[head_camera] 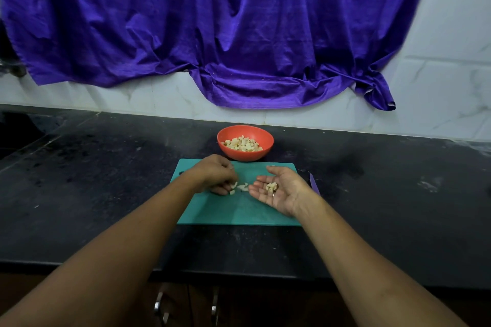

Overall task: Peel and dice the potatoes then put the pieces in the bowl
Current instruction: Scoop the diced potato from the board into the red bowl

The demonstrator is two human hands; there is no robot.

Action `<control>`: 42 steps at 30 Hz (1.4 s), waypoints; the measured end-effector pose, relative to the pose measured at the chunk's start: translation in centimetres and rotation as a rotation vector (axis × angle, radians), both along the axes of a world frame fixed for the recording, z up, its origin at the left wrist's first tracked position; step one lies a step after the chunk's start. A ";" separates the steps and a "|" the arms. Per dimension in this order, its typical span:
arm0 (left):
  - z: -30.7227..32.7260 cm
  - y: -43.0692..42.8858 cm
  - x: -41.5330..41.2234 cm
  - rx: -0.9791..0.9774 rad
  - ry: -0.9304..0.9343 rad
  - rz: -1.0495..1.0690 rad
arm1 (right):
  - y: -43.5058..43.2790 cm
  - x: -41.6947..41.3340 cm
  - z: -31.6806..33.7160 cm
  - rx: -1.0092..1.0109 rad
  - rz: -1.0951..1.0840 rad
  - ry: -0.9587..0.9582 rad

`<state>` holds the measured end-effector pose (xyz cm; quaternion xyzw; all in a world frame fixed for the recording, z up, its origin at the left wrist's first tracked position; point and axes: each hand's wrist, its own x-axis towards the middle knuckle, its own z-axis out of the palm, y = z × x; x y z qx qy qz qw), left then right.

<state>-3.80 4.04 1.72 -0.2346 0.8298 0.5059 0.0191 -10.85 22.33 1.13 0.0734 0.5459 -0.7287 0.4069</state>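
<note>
An orange bowl (228,155) holding several diced potato pieces (243,144) stands just behind a teal cutting board (239,210). My right hand (279,190) lies palm up over the board, fingers straight, with a few potato dice (271,186) resting on the palm. My left hand (216,174) is palm down on the board, its fingers curled round loose potato dice (240,188) lying between the two hands.
A purple knife (314,184) lies on the dark countertop (106,180) just right of the board, partly hidden by my right wrist. A purple cloth (212,21) hangs over the white tiled wall behind. Cabinet handles (159,305) show below the counter edge.
</note>
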 end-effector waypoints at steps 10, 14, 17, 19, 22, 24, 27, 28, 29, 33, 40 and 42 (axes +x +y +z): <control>3.9 2.3 -1.0 0.028 0.095 -0.180 | -0.9 1.0 0.5 -0.153 -0.029 -0.100; 4.3 2.7 -1.1 -0.044 0.083 -0.239 | -0.9 1.1 0.5 -0.201 -0.087 -0.141; 4.1 2.4 -0.9 -0.065 0.134 -0.224 | -0.6 1.0 0.6 -0.205 -0.103 -0.135; 3.8 1.9 -0.7 -0.102 0.148 -0.180 | -0.2 0.9 0.7 -0.198 -0.121 -0.118; 2.8 1.0 -0.6 -0.258 0.061 -0.132 | 0.3 0.4 0.8 -0.154 -0.136 -0.048; 1.8 0.5 -0.6 -0.441 -0.075 -0.113 | 0.4 0.1 0.8 -0.117 -0.144 0.003; 0.8 0.8 -0.9 -0.536 -0.201 -0.115 | 0.5 -0.2 0.3 -0.087 -0.157 0.016; 0.6 1.1 -1.1 -0.518 -0.196 -0.115 | 0.6 -0.2 0.1 -0.090 -0.155 0.011; 0.6 1.3 -1.2 -0.504 -0.184 -0.113 | 0.6 -0.2 -0.1 -0.096 -0.153 0.006; 1.0 2.3 -1.6 -0.464 -0.153 -0.132 | 0.7 -0.4 -0.3 -0.109 -0.151 -0.010; 0.6 2.6 -2.2 -0.562 -0.120 -0.178 | 0.8 -0.6 -0.6 -0.100 -0.126 0.007; 0.8 2.7 -2.2 -0.574 -0.112 -0.184 | 0.7 -0.6 -0.7 -0.094 -0.126 0.014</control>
